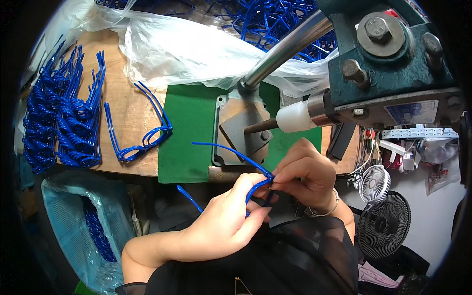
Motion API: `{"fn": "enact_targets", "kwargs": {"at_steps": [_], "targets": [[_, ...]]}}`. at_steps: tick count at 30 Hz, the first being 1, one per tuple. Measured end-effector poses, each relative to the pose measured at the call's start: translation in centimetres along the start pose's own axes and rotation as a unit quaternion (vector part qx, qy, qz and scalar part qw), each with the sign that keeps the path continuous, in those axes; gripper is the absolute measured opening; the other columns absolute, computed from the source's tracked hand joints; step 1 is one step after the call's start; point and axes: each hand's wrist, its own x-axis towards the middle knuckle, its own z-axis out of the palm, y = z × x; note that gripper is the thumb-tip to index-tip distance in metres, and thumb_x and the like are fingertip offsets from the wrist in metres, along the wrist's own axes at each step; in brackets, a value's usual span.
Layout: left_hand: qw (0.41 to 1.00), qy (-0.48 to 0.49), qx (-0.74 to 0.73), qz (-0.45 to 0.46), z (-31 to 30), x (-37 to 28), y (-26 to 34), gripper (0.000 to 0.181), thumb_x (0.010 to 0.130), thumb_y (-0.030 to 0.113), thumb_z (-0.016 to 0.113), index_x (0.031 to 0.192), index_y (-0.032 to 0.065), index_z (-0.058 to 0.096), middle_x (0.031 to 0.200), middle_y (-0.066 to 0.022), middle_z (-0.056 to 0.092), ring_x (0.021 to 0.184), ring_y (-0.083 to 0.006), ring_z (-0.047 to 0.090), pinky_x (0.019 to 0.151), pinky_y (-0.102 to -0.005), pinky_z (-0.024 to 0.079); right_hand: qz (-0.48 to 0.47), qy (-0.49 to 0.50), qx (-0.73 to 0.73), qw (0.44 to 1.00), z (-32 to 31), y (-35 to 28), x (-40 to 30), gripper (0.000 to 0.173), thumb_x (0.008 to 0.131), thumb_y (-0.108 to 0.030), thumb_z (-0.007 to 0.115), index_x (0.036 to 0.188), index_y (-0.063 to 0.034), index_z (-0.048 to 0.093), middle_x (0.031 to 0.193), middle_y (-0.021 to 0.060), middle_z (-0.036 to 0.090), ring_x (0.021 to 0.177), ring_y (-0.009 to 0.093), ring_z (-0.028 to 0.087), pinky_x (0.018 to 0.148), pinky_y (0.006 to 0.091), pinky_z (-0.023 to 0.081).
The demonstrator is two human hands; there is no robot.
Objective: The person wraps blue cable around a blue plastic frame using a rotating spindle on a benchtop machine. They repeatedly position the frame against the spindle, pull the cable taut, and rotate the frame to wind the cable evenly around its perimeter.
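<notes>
A blue plastic eyeglass frame (257,188) is held between my two hands in front of the table's edge. My left hand (230,217) wraps around its front, with one temple arm pointing out to the left behind the fingers. With thumb and fingertips my right hand (304,177) pinches the corner where the other temple arm meets the front. Just beyond my hands stands a bench press with a metal base plate (241,129) on a green mat (184,129); its rod with a white collar (293,116) reaches over the plate. My fingers partly hide the frame's front.
Left on the wooden table (129,167) lie more blue frames (142,147) and stacked rows of them (77,129). Clear plastic sheeting (184,48) and a heap of blue frames (273,22) lie behind. A lined blue basket (66,214) stands lower left; fans (383,225) stand right.
</notes>
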Motion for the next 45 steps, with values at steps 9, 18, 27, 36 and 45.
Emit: {"fn": "enact_targets", "kwargs": {"at_steps": [9, 18, 27, 36, 45], "targets": [[0.991, -0.031, -0.122, -0.052, 0.0, 0.1, 0.7, 0.042, 0.085, -0.002, 0.046, 0.122, 0.0011, 0.027, 0.107, -0.0176, 0.051, 0.085, -0.0178, 0.059, 0.074, -0.0280, 0.049, 0.136, 0.016, 0.156, 0.978, 0.5, -0.3, -0.6, 0.012, 0.071, -0.001, 0.067, 0.078, -0.0044, 0.059, 0.078, 0.0044, 0.055, 0.073, 0.017, 0.052, 0.065, 0.0262, 0.042], [0.999, -0.028, -0.041, -0.018, 0.1, -0.4, 0.1, 0.042, 0.085, -0.002, 0.046, 0.122, 0.0014, 0.026, 0.106, -0.0177, 0.051, 0.084, -0.0182, 0.059, 0.074, -0.0283, 0.049, 0.106, -0.023, 0.127, 0.986, -0.1, -0.5, -0.5, 0.014, 0.070, 0.002, 0.068, 0.082, -0.0036, 0.061, 0.079, 0.0046, 0.055, 0.073, 0.015, 0.052, 0.064, 0.0241, 0.042], [0.988, -0.021, -0.151, -0.029, 0.2, 0.2, 1.1, 0.044, 0.084, -0.004, 0.047, 0.122, 0.0015, 0.025, 0.104, -0.0187, 0.053, 0.080, -0.0191, 0.060, 0.071, -0.0285, 0.049, 0.078, 0.045, 0.150, 0.985, -0.6, 0.0, -0.9, 0.014, 0.073, 0.002, 0.065, 0.084, 0.0012, 0.057, 0.081, 0.0072, 0.054, 0.073, 0.015, 0.051, 0.065, 0.0226, 0.040], [0.984, 0.083, -0.131, 0.084, 0.4, 4.7, 4.8, 0.041, 0.085, 0.001, 0.047, 0.121, 0.0040, 0.027, 0.102, -0.0183, 0.056, 0.074, -0.0190, 0.060, 0.068, -0.0312, 0.052, 0.147, 0.186, 0.152, 0.960, -0.7, 1.8, -2.2, 0.006, 0.078, 0.001, 0.060, 0.082, 0.0028, 0.056, 0.080, 0.0059, 0.056, 0.073, 0.011, 0.052, 0.066, 0.0210, 0.041], [0.984, 0.083, -0.150, 0.043, 0.9, 5.6, 5.9, 0.035, 0.086, 0.005, 0.047, 0.116, 0.0057, 0.030, 0.098, -0.0147, 0.058, 0.074, -0.0167, 0.060, 0.066, -0.0304, 0.052, -0.163, 0.369, 0.156, 0.901, -11.1, -4.1, 0.4, 0.014, 0.078, -0.005, 0.057, 0.091, -0.0022, 0.053, 0.083, 0.0049, 0.054, 0.074, 0.012, 0.050, 0.067, 0.0235, 0.040]]}}
